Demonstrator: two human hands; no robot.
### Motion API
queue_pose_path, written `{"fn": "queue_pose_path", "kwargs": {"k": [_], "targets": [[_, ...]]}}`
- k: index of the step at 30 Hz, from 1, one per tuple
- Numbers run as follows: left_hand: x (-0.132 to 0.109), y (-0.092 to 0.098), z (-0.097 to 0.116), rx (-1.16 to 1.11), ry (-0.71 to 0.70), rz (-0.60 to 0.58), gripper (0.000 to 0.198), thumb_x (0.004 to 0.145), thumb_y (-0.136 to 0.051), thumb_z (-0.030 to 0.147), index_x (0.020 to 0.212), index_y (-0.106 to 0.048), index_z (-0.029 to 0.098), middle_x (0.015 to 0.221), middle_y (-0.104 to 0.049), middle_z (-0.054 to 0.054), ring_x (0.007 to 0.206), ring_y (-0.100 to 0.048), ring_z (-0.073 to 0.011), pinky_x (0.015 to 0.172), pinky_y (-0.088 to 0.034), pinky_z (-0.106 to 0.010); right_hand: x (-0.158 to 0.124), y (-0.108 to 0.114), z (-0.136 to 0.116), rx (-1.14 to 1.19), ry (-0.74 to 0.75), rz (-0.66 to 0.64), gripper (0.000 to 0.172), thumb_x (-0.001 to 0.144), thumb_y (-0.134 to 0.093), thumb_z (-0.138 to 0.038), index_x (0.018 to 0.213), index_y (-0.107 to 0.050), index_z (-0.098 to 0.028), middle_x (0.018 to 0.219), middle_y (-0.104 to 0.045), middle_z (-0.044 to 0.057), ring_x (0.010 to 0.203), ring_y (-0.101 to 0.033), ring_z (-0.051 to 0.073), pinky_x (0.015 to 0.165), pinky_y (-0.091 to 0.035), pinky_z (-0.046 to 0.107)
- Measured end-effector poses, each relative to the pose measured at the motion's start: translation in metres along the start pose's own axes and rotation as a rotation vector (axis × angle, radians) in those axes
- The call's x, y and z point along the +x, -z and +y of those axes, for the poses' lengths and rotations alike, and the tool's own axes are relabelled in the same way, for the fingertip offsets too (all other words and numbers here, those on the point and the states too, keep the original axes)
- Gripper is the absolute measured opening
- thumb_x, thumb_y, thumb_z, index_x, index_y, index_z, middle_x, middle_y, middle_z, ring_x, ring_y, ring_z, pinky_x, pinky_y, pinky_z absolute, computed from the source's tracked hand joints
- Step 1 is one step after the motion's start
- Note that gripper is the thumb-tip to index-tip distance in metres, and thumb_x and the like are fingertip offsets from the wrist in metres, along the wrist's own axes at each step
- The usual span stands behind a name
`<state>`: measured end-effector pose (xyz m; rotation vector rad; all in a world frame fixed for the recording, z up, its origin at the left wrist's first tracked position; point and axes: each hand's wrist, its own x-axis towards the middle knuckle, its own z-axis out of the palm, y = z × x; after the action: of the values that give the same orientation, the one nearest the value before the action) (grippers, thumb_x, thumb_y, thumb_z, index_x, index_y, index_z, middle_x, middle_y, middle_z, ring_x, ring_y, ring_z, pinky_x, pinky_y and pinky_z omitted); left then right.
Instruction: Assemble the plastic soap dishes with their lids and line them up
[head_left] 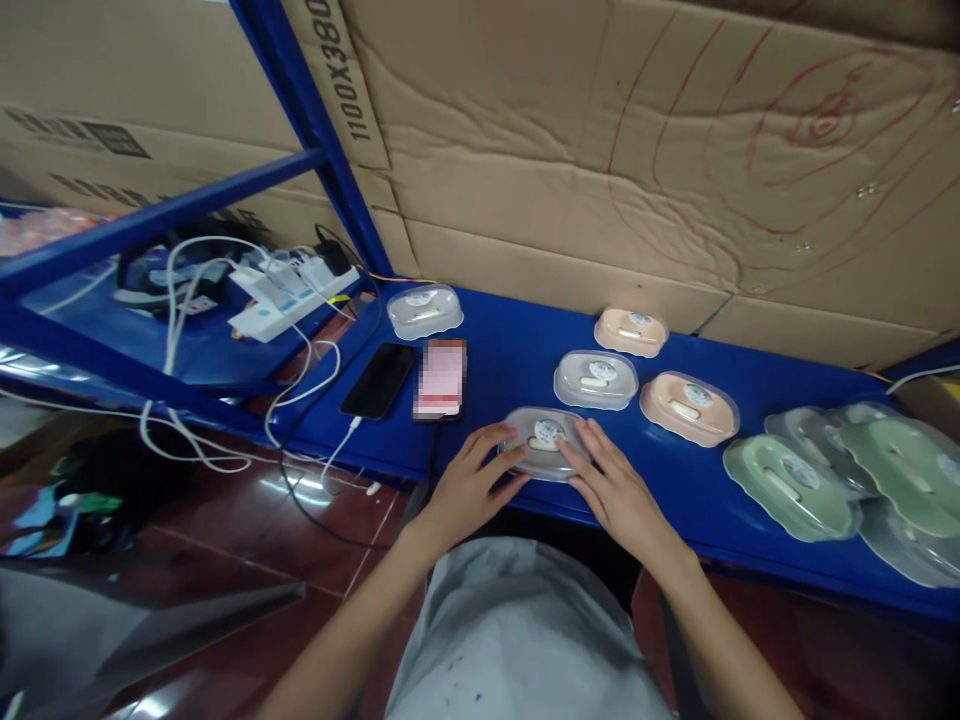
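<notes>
A small grey plastic box with a clear lid [546,458] lies at the front edge of the blue table, a round white sticker and a pale oblong piece on its top. My left hand [472,480] grips its left side, thumb at the near edge and fingers curved over the lid. From the other side, my right hand [611,485] holds the right edge, with a fingertip by the sticker. Just behind it sits another grey box [596,380]. Two peach boxes [690,408] [632,332] stand to the right and further back.
Green and clear-lidded boxes [795,490] are heaped at the table's right end. At the left are a whitish box [425,312], a dark phone [379,380] on a cable, and a lit phone [440,378]. A power strip [292,295] with tangled cords lies beyond. Cardboard [525,120] walls the back.
</notes>
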<state>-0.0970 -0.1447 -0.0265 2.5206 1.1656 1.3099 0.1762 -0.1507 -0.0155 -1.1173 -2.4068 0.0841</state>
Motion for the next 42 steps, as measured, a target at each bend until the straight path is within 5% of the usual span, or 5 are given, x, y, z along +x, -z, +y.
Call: {"fn": "queue_pose_path", "kwargs": {"k": [12,19,25,33,42], "targets": [[0.098,0.025,-0.047,0.165,0.069,-0.481,0.034,0.089,-0.082,0.033,0.113,-0.062,0.021,0.13,-0.062,-0.013,0.117,-0.063,-0.0333,0.1,-0.056,-0.05,0.09,0.071,0.085,0.025,-0.104,-0.026,0.053,0.11,-0.049,-0.046,0.16,-0.05,-0.031,0.161,-0.056,0.008,0.152,-0.049,0.029,0.127,-0.039,0.056],[0.174,0.023,-0.119,0.138,0.12,-0.611,0.043,0.084,-0.083,0.052,0.111,-0.066,0.023,0.111,-0.073,-0.006,0.107,-0.066,-0.0292,0.085,-0.053,-0.035,0.115,0.044,0.133,-0.082,-0.223,-0.278,0.076,0.091,-0.076,-0.042,0.162,-0.047,-0.034,0.172,-0.04,0.013,0.159,-0.037,0.039,0.123,-0.035,0.068],[0.167,0.011,-0.155,0.123,0.159,-0.467,0.042,0.099,-0.066,0.048,0.129,-0.064,0.019,0.134,-0.068,-0.014,0.126,-0.063,-0.0321,0.104,-0.05,-0.044,0.112,0.036,0.134,-0.054,-0.133,-0.124,0.051,0.107,-0.05,-0.045,0.157,-0.055,-0.031,0.16,-0.057,0.01,0.15,-0.051,0.032,0.121,-0.04,0.058],[0.152,0.005,-0.129,0.034,0.009,-0.526,0.042,0.09,-0.08,0.055,0.118,-0.074,0.024,0.126,-0.073,-0.008,0.119,-0.069,-0.0299,0.106,-0.05,-0.042,0.119,0.03,0.096,-0.292,-0.132,-0.008,0.046,0.11,-0.044,-0.05,0.133,-0.072,-0.021,0.129,-0.074,0.015,0.122,-0.066,0.033,0.108,-0.044,0.05],[0.153,0.003,-0.123,-0.003,-0.007,-0.566,0.025,0.103,-0.066,0.043,0.117,-0.077,0.025,0.12,-0.079,-0.006,0.11,-0.074,-0.0266,0.095,-0.053,-0.036,0.115,0.013,0.075,-0.442,-0.109,-0.065,0.042,0.105,-0.056,-0.038,0.138,-0.069,-0.017,0.162,-0.05,0.022,0.149,-0.044,0.042,0.121,-0.031,0.068]]}}
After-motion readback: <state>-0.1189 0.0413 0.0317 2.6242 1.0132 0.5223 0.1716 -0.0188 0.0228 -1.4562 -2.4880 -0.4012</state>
